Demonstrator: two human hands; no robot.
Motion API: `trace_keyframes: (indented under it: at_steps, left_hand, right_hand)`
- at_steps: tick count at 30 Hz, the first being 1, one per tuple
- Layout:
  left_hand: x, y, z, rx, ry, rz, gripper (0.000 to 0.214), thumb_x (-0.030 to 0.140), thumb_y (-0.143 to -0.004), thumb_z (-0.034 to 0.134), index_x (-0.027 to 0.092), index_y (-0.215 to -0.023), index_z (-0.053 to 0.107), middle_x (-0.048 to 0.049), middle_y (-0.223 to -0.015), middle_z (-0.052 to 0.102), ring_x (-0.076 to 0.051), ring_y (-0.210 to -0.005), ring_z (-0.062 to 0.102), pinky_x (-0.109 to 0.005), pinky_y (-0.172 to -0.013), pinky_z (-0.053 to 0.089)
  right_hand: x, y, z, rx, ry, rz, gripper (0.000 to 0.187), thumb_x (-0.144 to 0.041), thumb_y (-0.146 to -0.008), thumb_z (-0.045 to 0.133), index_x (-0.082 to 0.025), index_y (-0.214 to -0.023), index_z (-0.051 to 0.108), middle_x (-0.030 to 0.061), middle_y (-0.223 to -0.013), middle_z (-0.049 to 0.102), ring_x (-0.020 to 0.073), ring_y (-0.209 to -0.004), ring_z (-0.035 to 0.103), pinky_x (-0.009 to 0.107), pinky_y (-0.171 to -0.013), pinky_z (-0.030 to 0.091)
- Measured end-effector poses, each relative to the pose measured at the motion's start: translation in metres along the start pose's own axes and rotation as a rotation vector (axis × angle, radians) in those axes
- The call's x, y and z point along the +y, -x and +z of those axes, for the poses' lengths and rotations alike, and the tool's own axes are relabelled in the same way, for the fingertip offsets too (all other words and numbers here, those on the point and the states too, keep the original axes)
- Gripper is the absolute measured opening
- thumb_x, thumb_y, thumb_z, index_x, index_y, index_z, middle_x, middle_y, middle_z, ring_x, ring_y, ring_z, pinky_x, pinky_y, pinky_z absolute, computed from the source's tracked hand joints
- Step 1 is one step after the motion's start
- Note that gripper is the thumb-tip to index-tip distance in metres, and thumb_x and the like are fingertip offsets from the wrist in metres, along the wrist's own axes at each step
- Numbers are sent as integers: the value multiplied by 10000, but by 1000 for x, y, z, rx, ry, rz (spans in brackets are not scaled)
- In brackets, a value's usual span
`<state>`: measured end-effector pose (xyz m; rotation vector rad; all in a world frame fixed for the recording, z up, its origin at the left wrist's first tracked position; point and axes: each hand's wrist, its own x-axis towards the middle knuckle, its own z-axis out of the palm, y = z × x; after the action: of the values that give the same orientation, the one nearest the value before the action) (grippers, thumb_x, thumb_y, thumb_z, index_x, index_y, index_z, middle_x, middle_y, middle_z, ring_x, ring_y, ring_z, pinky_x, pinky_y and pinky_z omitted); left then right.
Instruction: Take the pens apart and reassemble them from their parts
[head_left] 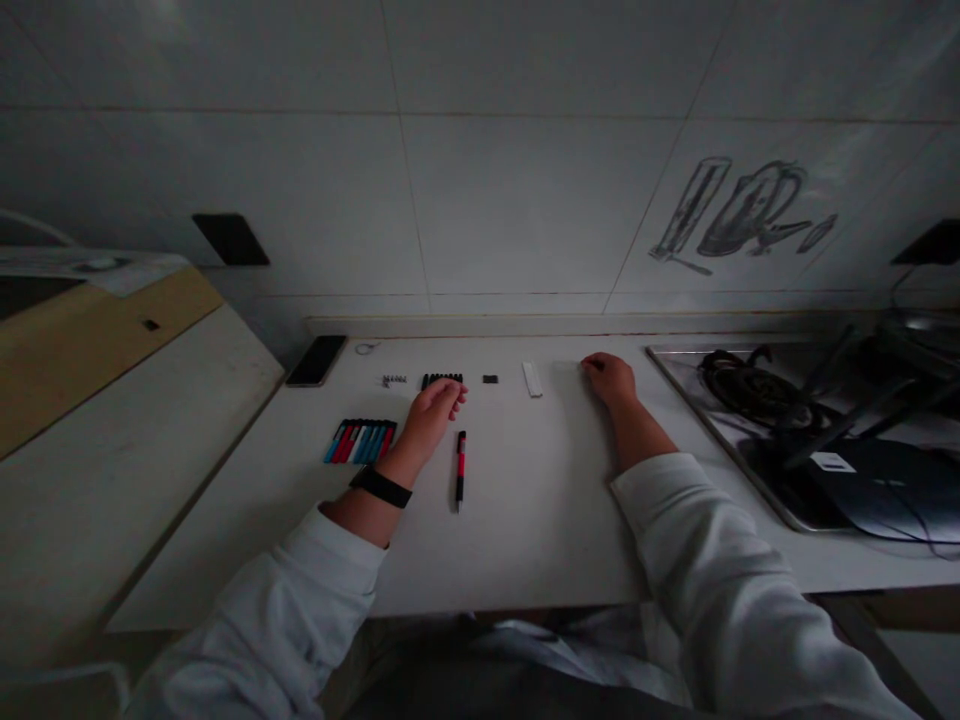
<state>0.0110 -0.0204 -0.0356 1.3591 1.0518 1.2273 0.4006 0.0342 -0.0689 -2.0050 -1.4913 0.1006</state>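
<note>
My left hand [433, 412], a black band on its wrist, is over the white table with its fingers curled in. Just behind its fingertips lies a row of small black pen parts [441, 378], partly covered by the hand. Whatever its fingers may hold is hidden. In front of it a red and black pen [460, 468] lies with its tip towards me. To its left is a row of red, blue and white pen barrels [361, 441]. My right hand [611, 378] rests near the back right, fingers pinched together; anything between them is too small to make out.
Along the back lie a phone [317, 360], a thin ring [366, 348], small spring-like pieces [394, 380], small black pieces [490, 379] and a white strip [532, 379]. At right, a metal-edged tray [720, 445] holds dark items and cables. A board [142, 360] borders the left.
</note>
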Motion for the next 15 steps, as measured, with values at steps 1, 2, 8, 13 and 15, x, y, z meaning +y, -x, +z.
trace_keyframes:
  at_steps: [1, 2, 8, 13, 15]
  left_hand:
    - [0, 0, 0, -2, 0, -4, 282, 442, -882, 631, 176, -915, 716, -51, -833, 660, -137, -709, 563, -238, -604, 428]
    - [-1, 0, 0, -6, 1, -7, 285, 446, -881, 632, 175, -917, 715, -52, -833, 660, -138, -709, 562, -238, -603, 427]
    - [-2, -1, 1, -20, -16, -10, 292, 453, -885, 620, 177, -918, 708, -52, -843, 659, -139, -718, 563, -240, -608, 431]
    - [0, 0, 2, -10, -18, -12, 292, 455, -880, 622, 179, -911, 709, -56, -840, 664, -143, -717, 571, -240, -600, 434]
    - [1, 0, 1, -10, -23, -7, 289, 453, -887, 619, 180, -910, 712, -55, -839, 666, -141, -711, 573, -239, -600, 438]
  right_hand:
    - [0, -1, 2, -9, 21, -3, 230, -309, -872, 634, -224, -996, 808, 83, -1012, 790, 238, -943, 686, 331, -856, 493]
    - [1, -2, 3, -18, 44, -7, 235, -308, -871, 635, -226, -1001, 812, 85, -1021, 791, 238, -949, 688, 331, -861, 495]
    - [5, -4, 6, -38, 130, -32, 259, -322, -875, 636, -225, -1022, 826, 98, -1042, 788, 237, -952, 693, 326, -851, 499]
    - [4, -3, 8, -20, 112, -43, 256, -350, -860, 649, -236, -1000, 832, 92, -1026, 786, 236, -927, 691, 335, -837, 508]
    - [3, -3, 9, -9, 108, -46, 252, -354, -852, 657, -238, -991, 832, 93, -1020, 785, 232, -905, 688, 340, -838, 510]
